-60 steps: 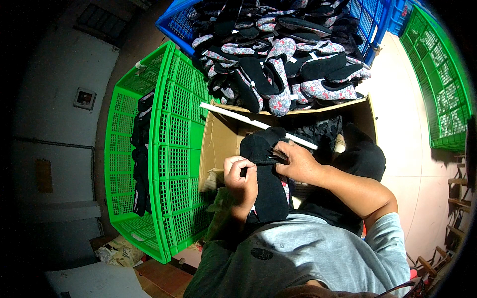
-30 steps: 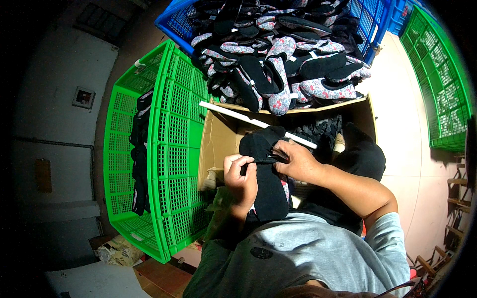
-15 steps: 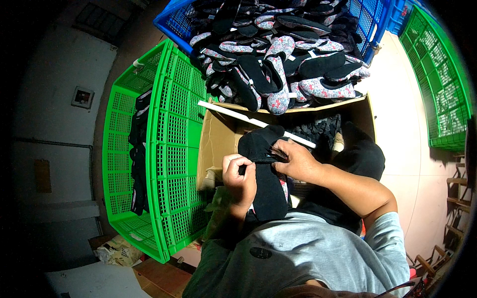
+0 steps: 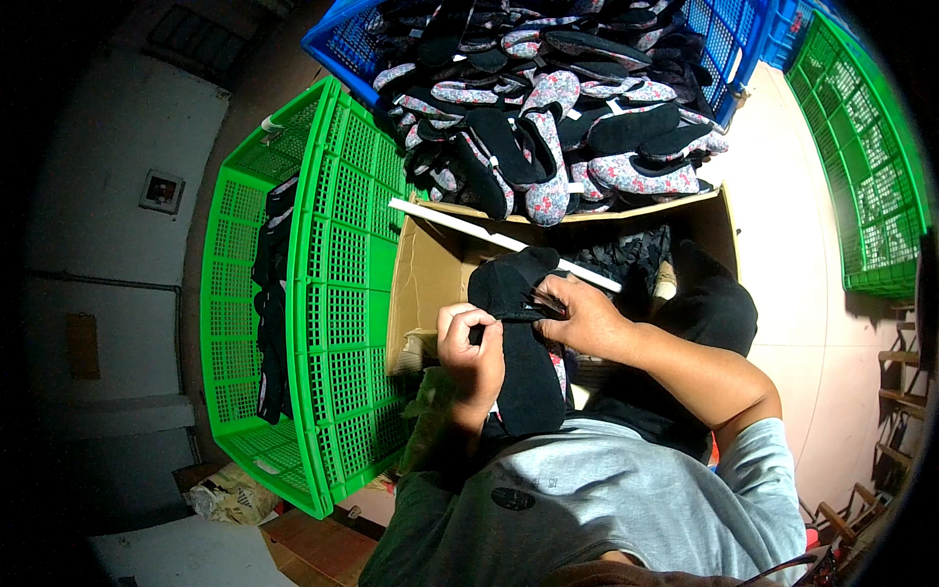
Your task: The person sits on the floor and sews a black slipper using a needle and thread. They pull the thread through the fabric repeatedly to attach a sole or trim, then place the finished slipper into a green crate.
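Both my hands hold a pair of black slippers upright over my lap, in front of an open cardboard box. My left hand pinches the left edge of the pair. My right hand grips the top right side, with a small dark tool or tag between its fingers and the slippers. The toes of the slippers point up toward the box's rim.
A blue crate heaped with floral and black slippers stands behind the box. A green crate on my left holds a few dark slippers. Another green crate sits at the far right on the pale floor.
Hardly anything differs: my hands and the black slippers stay in the same spot, with only slight finger movement at the top of the pair.
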{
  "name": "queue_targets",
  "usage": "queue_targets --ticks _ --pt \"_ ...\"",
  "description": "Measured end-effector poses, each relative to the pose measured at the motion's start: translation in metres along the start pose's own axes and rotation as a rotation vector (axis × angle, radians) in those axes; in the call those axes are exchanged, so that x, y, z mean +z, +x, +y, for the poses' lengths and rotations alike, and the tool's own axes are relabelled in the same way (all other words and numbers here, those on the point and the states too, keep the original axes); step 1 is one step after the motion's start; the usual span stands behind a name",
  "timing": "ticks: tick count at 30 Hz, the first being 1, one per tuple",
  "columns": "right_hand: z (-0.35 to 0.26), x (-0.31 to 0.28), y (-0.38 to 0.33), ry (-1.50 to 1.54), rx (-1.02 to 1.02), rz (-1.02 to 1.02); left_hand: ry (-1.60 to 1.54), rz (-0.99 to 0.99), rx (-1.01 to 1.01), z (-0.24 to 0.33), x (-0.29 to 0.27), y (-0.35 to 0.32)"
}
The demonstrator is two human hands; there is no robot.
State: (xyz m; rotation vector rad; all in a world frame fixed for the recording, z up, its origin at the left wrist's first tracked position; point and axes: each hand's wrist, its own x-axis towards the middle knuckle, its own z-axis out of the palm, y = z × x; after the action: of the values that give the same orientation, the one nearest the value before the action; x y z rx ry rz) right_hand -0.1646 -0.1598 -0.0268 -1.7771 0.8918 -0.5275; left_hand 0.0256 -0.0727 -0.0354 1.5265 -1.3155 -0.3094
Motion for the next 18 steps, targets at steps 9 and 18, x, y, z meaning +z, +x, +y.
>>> queue_targets --ticks 9,18 --pt "0.0047 0.0018 0.0009 -0.01 -0.006 0.003 0.025 -0.006 0.007 0.0021 -0.0007 0.0014" --pt "0.0076 0.0026 0.0016 0.021 0.002 -0.015 0.035 -0.004 0.024 0.0007 -0.0003 0.0012"
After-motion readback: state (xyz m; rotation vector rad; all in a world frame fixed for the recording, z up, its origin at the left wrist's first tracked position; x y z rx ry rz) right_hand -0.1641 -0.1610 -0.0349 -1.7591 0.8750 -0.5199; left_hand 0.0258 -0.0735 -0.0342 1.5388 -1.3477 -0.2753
